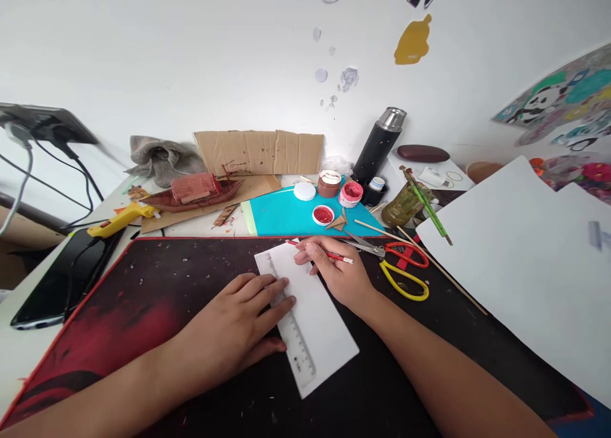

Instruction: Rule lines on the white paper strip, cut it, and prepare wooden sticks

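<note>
A white paper strip is laid near the middle of the dark mat. A clear ruler is pressed along its left edge by the flat, spread left hand. A red pencil is pinched in the right hand at the strip's top, with scissors just beside.

A plain white wall, dotted with stickers, rises behind the desk's far edge, evenly lit.

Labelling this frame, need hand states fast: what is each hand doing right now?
Left hand: open, fingers flat, pressing the clear ruler onto the white card.
Right hand: closed on the red pencil.
</note>
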`<action>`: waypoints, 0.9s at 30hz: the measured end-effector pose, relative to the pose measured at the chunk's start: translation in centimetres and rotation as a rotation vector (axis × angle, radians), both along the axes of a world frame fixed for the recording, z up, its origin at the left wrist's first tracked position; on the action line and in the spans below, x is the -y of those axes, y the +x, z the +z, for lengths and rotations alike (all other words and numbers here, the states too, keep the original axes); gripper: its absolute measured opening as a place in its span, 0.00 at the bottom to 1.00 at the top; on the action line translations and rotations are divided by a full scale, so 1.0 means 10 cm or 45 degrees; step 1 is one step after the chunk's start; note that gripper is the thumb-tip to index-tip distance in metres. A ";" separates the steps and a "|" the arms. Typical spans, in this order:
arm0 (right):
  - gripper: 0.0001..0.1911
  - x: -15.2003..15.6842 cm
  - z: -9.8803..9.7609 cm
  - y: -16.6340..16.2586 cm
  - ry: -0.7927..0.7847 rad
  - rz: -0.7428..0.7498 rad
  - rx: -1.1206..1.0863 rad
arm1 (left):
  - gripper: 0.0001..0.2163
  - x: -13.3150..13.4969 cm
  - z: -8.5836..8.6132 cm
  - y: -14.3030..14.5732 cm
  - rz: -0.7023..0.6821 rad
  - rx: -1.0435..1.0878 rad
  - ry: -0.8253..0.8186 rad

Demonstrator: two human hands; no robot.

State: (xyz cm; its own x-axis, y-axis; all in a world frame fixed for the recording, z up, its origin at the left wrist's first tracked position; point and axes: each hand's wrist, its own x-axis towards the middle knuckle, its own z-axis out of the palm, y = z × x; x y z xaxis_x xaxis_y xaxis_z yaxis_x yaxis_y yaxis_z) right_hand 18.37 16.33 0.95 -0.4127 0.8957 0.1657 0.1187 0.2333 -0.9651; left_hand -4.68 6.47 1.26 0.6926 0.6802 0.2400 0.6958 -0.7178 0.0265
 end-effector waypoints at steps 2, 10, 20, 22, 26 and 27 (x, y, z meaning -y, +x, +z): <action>0.21 0.00 0.05 0.02 0.075 -0.035 0.007 | 0.21 -0.03 -0.02 0.18 0.087 -0.041 0.052; 0.19 -0.03 0.04 0.02 0.095 -0.007 0.011 | 0.21 -0.03 0.02 0.59 0.241 -0.207 0.132; 0.16 -0.04 -0.06 0.01 0.082 0.058 0.044 | 0.19 0.09 -0.10 0.10 0.209 -0.008 0.115; 0.17 -0.04 -0.05 0.01 0.120 0.029 0.042 | 0.19 0.10 -0.10 0.08 0.211 0.004 0.101; 0.16 -0.07 -0.03 0.05 0.294 -0.065 0.097 | 0.22 0.10 -0.09 0.10 0.245 0.013 0.087; 0.16 -0.08 -0.02 0.06 0.338 -0.085 0.129 | 0.22 0.10 -0.10 0.10 0.251 0.014 0.085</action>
State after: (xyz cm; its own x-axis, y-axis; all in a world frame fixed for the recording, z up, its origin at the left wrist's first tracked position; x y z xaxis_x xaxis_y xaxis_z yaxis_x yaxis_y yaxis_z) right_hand 18.93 17.16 0.74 -0.3809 0.8521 0.3590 0.2345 0.4646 -0.8539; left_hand -3.73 5.44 0.31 0.5446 0.7846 0.2963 0.8229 -0.5682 -0.0080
